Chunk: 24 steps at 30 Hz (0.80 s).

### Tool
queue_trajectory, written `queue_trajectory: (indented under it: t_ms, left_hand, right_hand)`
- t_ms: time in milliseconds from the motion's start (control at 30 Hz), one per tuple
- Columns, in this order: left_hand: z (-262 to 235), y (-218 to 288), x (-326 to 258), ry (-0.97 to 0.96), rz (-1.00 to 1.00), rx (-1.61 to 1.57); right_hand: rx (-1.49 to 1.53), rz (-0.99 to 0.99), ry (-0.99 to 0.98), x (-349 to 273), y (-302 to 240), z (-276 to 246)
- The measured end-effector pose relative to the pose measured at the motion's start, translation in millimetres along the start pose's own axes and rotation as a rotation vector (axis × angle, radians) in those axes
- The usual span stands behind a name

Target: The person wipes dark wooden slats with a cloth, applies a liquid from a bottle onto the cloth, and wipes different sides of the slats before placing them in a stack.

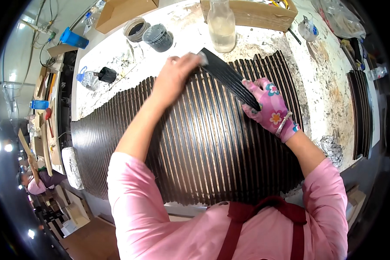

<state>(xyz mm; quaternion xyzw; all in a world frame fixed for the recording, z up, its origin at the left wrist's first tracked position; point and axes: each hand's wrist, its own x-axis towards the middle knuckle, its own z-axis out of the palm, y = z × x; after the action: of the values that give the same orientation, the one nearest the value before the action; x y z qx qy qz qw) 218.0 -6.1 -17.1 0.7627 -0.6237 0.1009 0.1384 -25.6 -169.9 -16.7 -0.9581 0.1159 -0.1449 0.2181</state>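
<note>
A long dark strip [225, 73] is held at an angle above a wide row of dark slats [203, 151] laid side by side on the worktable. My right hand [268, 108], in a pink flowered glove, grips the strip's lower end. My bare left hand [175, 76] is at the strip's upper end, pressing a small pale pad [202, 58] against it.
A glass bottle [221, 26] stands behind the slats, with two round dark pots [157, 37] to its left and cardboard boxes [251, 13] at the back. More dark slats [362, 112] are stacked at the right. The stained tabletop [325, 82] shows around them. Another person [32, 184] sits far left.
</note>
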Motion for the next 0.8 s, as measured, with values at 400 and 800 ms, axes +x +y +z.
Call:
queue_trajectory:
  t_ms: [400,800]
  left_hand:
    - [-13,10,-6,-0.008,0.071,-0.034]
    - [-22,-8,-8,0.189,-0.127,-0.035]
  right_hand:
    - [0.077,0.047,-0.002,1,-3,0]
    - [-0.178,0.190,-0.103,-69,-13,-62]
